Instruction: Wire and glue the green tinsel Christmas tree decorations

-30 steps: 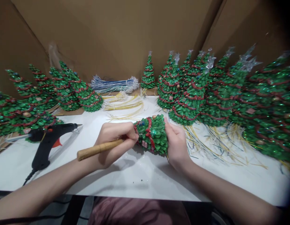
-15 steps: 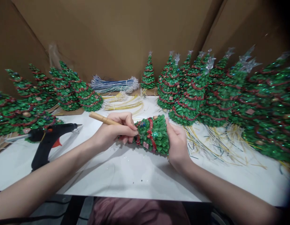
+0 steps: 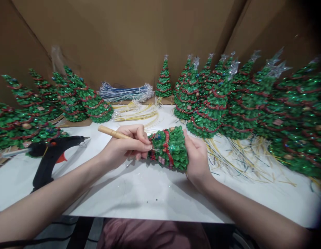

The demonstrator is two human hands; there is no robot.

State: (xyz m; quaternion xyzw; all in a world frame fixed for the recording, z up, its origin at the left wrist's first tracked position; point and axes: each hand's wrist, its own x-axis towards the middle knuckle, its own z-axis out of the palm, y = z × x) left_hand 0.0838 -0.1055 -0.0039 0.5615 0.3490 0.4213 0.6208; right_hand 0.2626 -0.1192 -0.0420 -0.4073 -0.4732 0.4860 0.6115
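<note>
A small green glittery Christmas tree [image 3: 170, 148] with a red garland lies on its side above the white table [image 3: 150, 193], its tip pointing left. My right hand [image 3: 198, 160] is closed around its wide base. My left hand [image 3: 126, 147] pinches a wooden-handled tool [image 3: 112, 132] like a pen, with its thin metal point at the tree's tip. The wooden handle sticks out to the upper left.
A black hot glue gun [image 3: 52, 155] lies at the left. Several finished trees [image 3: 228, 100] crowd the right and back, more trees [image 3: 33, 110] lie at the left. Blue wires [image 3: 124, 92] and yellow wires [image 3: 136, 114] sit behind; loose wires [image 3: 243, 155] spread at right. Cardboard walls surround.
My left hand turned the tool over: a second ago its handle pointed down-left, now it points up-left. The tree stayed in my right hand.
</note>
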